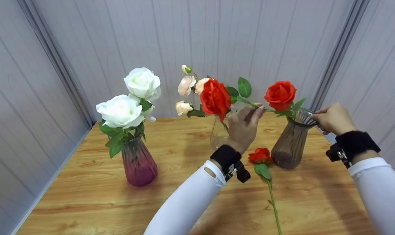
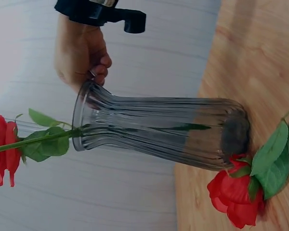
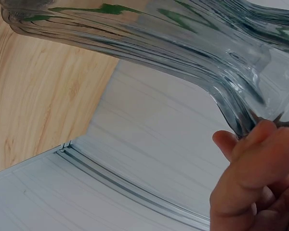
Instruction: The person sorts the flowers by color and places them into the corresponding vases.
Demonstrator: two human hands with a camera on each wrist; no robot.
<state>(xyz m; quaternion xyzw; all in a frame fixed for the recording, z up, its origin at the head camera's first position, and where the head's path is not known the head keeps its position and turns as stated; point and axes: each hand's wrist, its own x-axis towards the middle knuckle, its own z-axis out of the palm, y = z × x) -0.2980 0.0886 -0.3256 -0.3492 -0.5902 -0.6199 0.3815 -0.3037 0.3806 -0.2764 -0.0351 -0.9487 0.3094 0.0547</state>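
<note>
My left hand (image 1: 243, 127) pinches the green stem of a red rose (image 1: 215, 99) between thumb and fingers. The bloom points left and the stem runs right, toward a ribbed grey glass vase (image 1: 288, 143). My right hand (image 1: 334, 119) grips that vase's rim at its right side; the right wrist view shows its fingers (image 3: 250, 168) on the glass lip. Another red rose (image 1: 280, 95) stands in the grey vase (image 2: 159, 130). One more red rose (image 1: 260, 156) lies on the table by the vase's base. My left hand is not seen in the left wrist view.
On the left a pink-tinted vase (image 1: 140, 166) holds white roses (image 1: 120, 111). Behind my left hand, a clear vase (image 1: 217, 133) stands with pale peach flowers (image 1: 186, 85). The wooden table (image 1: 96, 202) meets panelled walls (image 1: 197, 39) at the back and sides.
</note>
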